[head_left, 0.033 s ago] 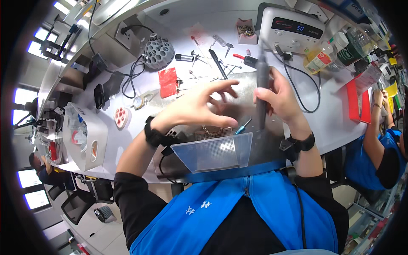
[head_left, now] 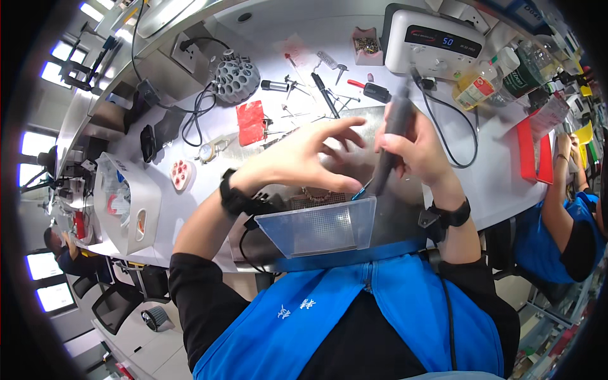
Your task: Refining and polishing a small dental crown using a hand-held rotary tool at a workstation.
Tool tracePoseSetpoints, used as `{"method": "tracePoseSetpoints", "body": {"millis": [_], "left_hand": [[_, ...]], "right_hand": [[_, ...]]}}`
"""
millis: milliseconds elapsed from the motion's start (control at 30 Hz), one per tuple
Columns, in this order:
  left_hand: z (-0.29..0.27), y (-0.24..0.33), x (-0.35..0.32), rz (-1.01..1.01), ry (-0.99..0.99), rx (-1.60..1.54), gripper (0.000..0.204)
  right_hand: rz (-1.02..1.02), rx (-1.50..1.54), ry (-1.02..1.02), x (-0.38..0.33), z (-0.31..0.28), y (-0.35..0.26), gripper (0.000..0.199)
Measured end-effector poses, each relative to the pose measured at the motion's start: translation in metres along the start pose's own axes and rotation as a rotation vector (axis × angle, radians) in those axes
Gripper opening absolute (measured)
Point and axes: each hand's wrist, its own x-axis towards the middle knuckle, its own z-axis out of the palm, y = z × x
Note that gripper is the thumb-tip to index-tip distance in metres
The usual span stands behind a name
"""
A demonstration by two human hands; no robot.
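My right hand (head_left: 423, 154) grips a dark grey rotary handpiece (head_left: 398, 118), held tilted with its lower end near the right edge of a clear plastic shield (head_left: 310, 229). Fingers spread and curved, my left hand (head_left: 292, 157) hovers over the metal work plate (head_left: 405, 209), holding nothing that I can see. Close to its thumb tip is a slim teal tool (head_left: 360, 192); whether they touch I cannot tell. A small chain-like piece (head_left: 316, 193) shows behind the shield, partly covered by my left hand.
A white control unit (head_left: 437, 44) stands at the back right beside bottles (head_left: 481, 85). Loose burs, a black pen (head_left: 325, 95) and a grey bur holder (head_left: 235, 79) lie beyond my hands. A white bin (head_left: 130, 209) is at left; a co-worker's hands (head_left: 567, 145) are at far right.
The handpiece has tilted more, its lower end swinging left and its upper end right. My left hand has shifted slightly right, its thumb nearer the teal tool.
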Motion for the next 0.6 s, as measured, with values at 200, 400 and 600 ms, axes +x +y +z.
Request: {"method": "tracePoseSetpoints", "body": {"millis": [200, 400, 600], "left_hand": [[0.016, 0.012, 0.042, -0.299, -0.45, -0.331, 0.055], [0.031, 0.011, 0.062, -0.084, -0.026, 0.084, 0.063], [0.045, 0.0, 0.063, 0.014, 0.378, 0.38, 0.055]], "right_hand": [[-0.28, 0.299, -0.242, -0.015, 0.005, -0.011, 0.029], [-0.38, 0.291, -0.162, -0.01, -0.006, 0.01, 0.034], [-0.534, 0.29, 0.187, -0.012, 0.021, 0.014, 0.038]]}}
